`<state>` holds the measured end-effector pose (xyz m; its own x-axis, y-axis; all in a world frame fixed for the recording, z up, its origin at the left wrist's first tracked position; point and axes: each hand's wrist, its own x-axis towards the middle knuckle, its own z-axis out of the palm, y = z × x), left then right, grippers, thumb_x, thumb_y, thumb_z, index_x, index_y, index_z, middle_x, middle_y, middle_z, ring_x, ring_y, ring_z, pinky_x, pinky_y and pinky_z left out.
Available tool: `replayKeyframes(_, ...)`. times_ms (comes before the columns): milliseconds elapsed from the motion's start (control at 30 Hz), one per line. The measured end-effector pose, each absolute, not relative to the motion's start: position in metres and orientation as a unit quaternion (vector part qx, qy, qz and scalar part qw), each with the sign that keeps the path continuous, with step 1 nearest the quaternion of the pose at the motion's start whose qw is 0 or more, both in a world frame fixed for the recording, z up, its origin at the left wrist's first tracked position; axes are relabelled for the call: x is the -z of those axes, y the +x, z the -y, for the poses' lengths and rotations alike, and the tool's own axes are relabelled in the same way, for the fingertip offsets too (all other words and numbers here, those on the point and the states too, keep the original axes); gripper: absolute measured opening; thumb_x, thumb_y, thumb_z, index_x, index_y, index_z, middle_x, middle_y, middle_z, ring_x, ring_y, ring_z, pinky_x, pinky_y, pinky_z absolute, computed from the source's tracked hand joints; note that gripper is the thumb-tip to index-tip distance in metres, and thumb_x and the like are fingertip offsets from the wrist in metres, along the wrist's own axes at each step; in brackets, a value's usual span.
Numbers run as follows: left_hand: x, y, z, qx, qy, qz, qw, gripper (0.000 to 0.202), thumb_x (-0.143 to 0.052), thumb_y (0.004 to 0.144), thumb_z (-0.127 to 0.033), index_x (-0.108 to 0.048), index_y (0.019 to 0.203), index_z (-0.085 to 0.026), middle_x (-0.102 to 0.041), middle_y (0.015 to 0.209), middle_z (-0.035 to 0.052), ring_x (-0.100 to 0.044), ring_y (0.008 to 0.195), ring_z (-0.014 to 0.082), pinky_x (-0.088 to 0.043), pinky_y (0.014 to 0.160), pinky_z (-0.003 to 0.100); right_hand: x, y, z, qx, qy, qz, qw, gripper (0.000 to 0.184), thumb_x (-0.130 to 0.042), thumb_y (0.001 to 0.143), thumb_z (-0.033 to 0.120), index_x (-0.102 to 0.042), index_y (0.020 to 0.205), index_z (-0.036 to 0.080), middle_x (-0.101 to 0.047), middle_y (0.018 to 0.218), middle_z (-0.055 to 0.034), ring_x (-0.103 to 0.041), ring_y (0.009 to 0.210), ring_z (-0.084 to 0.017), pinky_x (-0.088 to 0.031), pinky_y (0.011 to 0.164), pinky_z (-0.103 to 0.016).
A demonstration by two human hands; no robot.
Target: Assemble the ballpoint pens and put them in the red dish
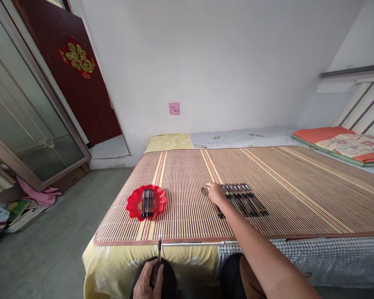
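Note:
My left hand point(148, 279) is near my knees at the front edge of the bed, fingers closed around a slim dark pen point(159, 250) pointing up, its pale tip uppermost. My right hand point(215, 192) reaches over the mat at the left end of a row of black pens point(247, 200). Its fingers are bent together by a small dark, clear-looking piece point(205, 191), perhaps a pen cap; the grip itself is too small to make out. My forearm hides part of the row. Several more pens point(147, 203) lie side by side on a red scalloped plate point(131, 206) to the left.
A striped bamboo mat point(187, 174) covers the bed. A folded orange and floral cloth point(345, 144) lies at the far right. A pink note point(174, 109) is stuck to the white wall. On the left are a glass-panelled door point(34, 124) and things on the floor.

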<state>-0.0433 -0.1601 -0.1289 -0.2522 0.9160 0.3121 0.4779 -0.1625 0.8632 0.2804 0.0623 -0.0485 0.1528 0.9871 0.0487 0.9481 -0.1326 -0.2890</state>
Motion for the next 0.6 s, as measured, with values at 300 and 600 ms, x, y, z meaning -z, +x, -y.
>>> replayKeyframes(300, 0.118, -0.043, 0.163, -0.474, 0.6, -0.607, 0.216, 0.031, -0.066, 0.089, -0.052, -0.075, 0.092, -0.023, -0.077, 0.089, 0.006, -0.073, 0.082, 0.0267, -0.058, 0.08, 0.034, 0.049, 0.224, -0.037, -0.137, -0.705, 0.672, 0.181, 0.024, -0.066, 0.097, 0.033, -0.068, 0.113, 0.015, -0.068, 0.124, -0.0094, -0.063, 0.117, -0.026, -0.049, 0.104, -0.051)
replayKeyframes(600, 0.115, -0.04, 0.167, -0.454, 0.626, -0.597, 0.215, 0.033, -0.059, 0.092, -0.049, -0.076, 0.096, -0.021, -0.077, 0.097, 0.0107, -0.073, 0.093, 0.0296, -0.057, 0.086, 0.04, 0.074, 0.207, 0.084, -0.366, -0.57, 0.632, 0.376, 0.005, -0.065, 0.081, 0.022, -0.064, 0.082, 0.018, -0.072, 0.08, -0.005, -0.069, 0.078, -0.021, -0.051, 0.072, -0.03)
